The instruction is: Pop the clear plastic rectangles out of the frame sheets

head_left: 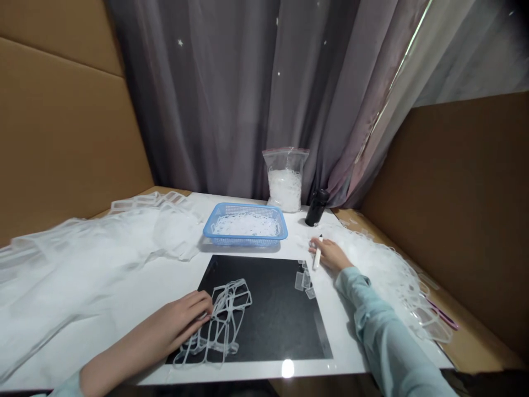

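Observation:
My left hand [193, 315] is closed at the left edge of a tangle of translucent plastic frames [227, 320], its curled fingers gripping some of them. The tangle lies on a black mat [276, 325] and hangs over its lower left edge. Off the mat's upper right corner, my right hand [330, 255] holds a slim white pen-like tool [317, 258] with a dark tip pointing up and away. Its exact kind cannot be made out. Several small clear rectangular pieces [303, 280] lie on the mat's right edge, below my right hand.
Behind the mat stands a blue plastic basket [209, 234] holding white bits. A zip bag [285, 187] of white pieces and a black bottle [317, 207] stand farther back. Translucent sheets [95, 270] heap at left; clear scraps [384, 275] pile at right. Cardboard walls [463, 209] flank the table.

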### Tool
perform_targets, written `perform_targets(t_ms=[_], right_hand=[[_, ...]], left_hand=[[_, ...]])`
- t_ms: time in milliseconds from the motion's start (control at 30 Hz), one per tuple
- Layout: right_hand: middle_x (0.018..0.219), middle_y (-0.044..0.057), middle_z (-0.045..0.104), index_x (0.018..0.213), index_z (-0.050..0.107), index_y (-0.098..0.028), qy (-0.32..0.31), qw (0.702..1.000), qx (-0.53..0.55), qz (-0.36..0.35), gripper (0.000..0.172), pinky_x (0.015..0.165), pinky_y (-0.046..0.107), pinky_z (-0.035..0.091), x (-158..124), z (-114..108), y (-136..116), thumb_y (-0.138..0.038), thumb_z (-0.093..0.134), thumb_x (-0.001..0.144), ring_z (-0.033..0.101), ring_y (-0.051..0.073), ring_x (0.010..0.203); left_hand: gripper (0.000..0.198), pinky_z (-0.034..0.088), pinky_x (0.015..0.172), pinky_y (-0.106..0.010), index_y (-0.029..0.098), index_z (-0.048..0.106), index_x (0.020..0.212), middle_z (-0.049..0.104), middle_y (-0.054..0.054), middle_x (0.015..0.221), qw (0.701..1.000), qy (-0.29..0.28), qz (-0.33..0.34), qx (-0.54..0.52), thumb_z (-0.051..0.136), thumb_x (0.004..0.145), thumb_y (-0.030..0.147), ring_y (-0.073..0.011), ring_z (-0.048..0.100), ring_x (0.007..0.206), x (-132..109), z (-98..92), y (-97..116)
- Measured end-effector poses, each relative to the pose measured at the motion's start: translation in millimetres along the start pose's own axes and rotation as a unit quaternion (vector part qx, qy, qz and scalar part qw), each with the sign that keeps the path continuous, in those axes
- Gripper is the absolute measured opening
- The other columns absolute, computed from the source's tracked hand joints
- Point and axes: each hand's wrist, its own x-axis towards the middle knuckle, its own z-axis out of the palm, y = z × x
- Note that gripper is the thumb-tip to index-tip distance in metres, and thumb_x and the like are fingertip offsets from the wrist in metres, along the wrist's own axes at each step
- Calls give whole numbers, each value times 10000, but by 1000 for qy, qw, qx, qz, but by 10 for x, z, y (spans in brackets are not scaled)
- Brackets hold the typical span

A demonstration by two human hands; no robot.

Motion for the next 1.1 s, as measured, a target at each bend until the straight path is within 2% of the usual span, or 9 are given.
perform_targets(t_ms=[233, 333, 467, 567, 667, 733, 767, 867, 1100], right_hand=[[1147, 73, 651, 1159, 620, -158, 50, 996, 60, 50, 273, 846, 394, 568, 74, -671, 194, -352, 594, 969, 658, 191, 973], [1093, 73, 674, 1095, 637, -153, 103, 990, 86, 39, 270, 844, 396, 559, 135, -910, -21, -385, 578, 971, 663, 196, 958], [1290, 142, 632, 1143, 600, -187, 164, 978, 123, -25, 336, 938, 443, 503, 53, -999, -634, -457, 459, 1002, 608, 269, 1152], [1367, 123, 594, 1186, 581, -203, 126, 975, 150, -109, 345, 1011, 428, 466, -191, -773, -1268, -457, 424, 1013, 588, 241, 1200], [1374, 65, 611, 1214, 622, -249, 0, 962, 157, -222, 389, 1059, 401, 448, -477, -317, -1830, -503, 601, 920, 564, 240, 1247], [1525, 52, 464, 1346, 548, -273, -157, 935, 123, -294, 503, 1175, 586, 233, -583, 19, -2060, -554, 561, 930, 296, 334, 1463], [1553, 36, 422, 1404, 492, -295, -192, 929, 116, -295, 542, 1176, 658, 133, -590, 167, -2121, -575, 528, 940, 193, 359, 1499], [1571, -9, 387, 1458, 418, -352, -190, 938, 97, -272, 495, 1193, 648, 49, -415, 465, -2126, -527, 442, 995, 158, 322, 1516], [1526, 83, 459, 1400, 515, -218, -131, 961, 65, -236, 405, 1149, 433, 345, 264, 522, -1760, -326, 452, 1014, 443, 268, 1386]], left_hand=[[282, 472, 676, -233, 247, 660, 954, 674, 12, 836, 999, 2, -2, -53, 470, 983, 453, -135, 620, 711, 328, -294, 184], [332, 504, 664, -241, 247, 699, 990, 717, -5, 903, 993, 73, 12, -87, 496, 955, 507, -153, 653, 756, 611, -537, 379], [419, 533, 921, -341, 266, 669, 1165, 694, -38, 1185, 989, 118, 45, -81, 591, 882, 564, -232, 651, 1055, 794, -816, 473], [460, 462, 1046, -389, 288, 628, 1219, 638, -27, 1291, 985, 155, 47, -51, 633, 853, 566, -252, 580, 1196, 739, -874, 343], [384, 497, 987, -372, 253, 644, 1141, 670, -45, 1198, 982, 182, 20, -50, 565, 905, 545, -243, 614, 1120, 558, -745, 159], [323, 515, 939, -328, 254, 653, 1094, 688, -33, 1125, 988, 150, 8, -38, 519, 942, 505, -217, 643, 1049, 389, -580, 73], [296, 515, 930, -310, 256, 652, 1087, 683, -31, 1122, 992, 122, 12, -24, 495, 959, 473, -208, 644, 1045, 299, -488, 46], [244, 508, 931, -277, 267, 643, 1102, 659, -33, 1165, 997, 78, 25, 8, 463, 982, 381, -193, 635, 1069, 48, -245, 10], [203, 512, 938, -252, 282, 644, 1086, 647, -31, 1188, 998, 60, 29, 15, 476, 978, 313, -173, 636, 1084, -151, -85, -17]])
